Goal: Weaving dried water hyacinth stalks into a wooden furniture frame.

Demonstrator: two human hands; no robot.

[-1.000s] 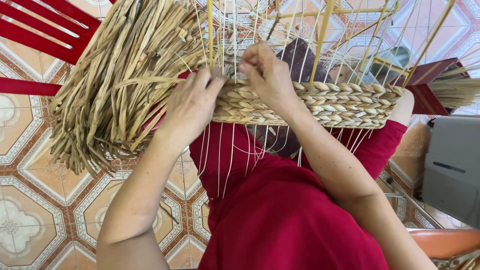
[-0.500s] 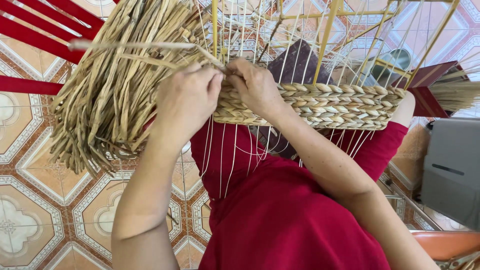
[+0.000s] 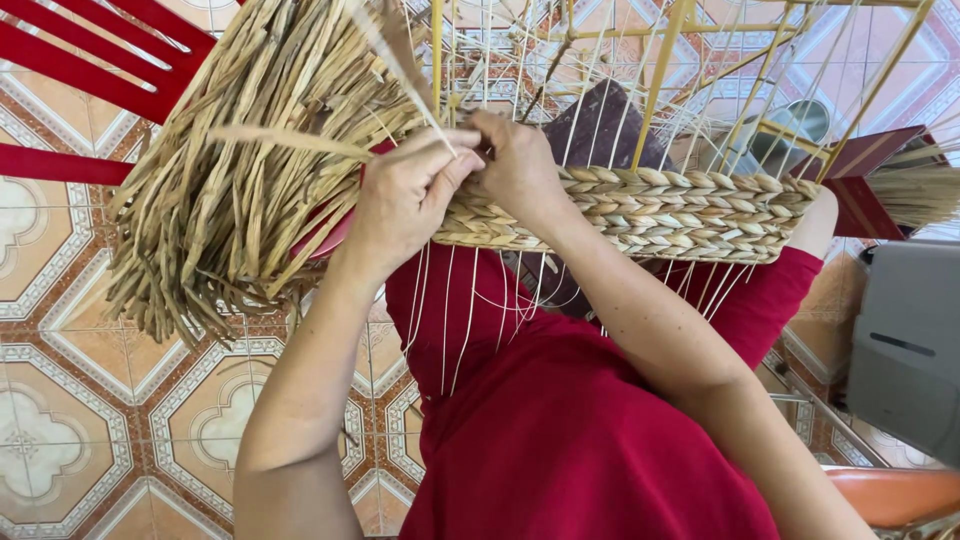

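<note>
Head view: both hands' fingers pinch straw strands [image 3: 400, 60] at the braided band [image 3: 660, 210], wire frame [image 3: 660, 70] and loose straw bundle [image 3: 240, 170] crowding around.

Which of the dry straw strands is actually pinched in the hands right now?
The single strand rising up-left from where the left hand meets the right hand; the others hang loose in the bundle on the left.
</note>
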